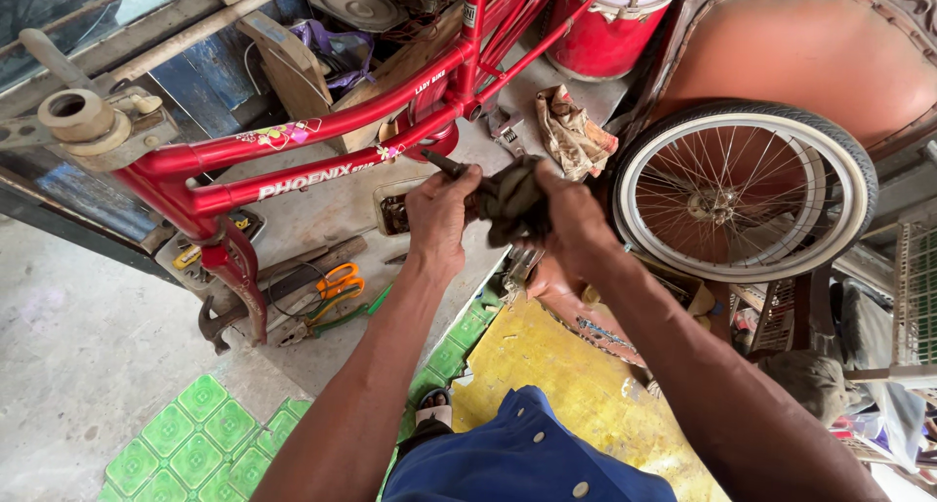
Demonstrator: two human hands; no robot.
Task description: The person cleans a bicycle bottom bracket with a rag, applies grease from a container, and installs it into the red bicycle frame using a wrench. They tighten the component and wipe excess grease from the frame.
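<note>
My left hand (438, 218) grips a dark greasy metal part (445, 164) whose pointed end sticks out above the fist. My right hand (574, 221) holds a dirty dark rag (511, 200) wrapped around the other end of that part. Both hands meet just below the red bicycle frame (322, 146), which stands upside down across the view. What the rag covers is hidden.
A spoked wheel with a white-walled tyre (747, 190) leans at the right. Orange-handled pliers (338, 281) and other tools lie on the concrete floor. A crumpled cloth (574, 131), a red container (610, 19), green patterned tiles (200, 439) and a yellow board (566, 375) surround me.
</note>
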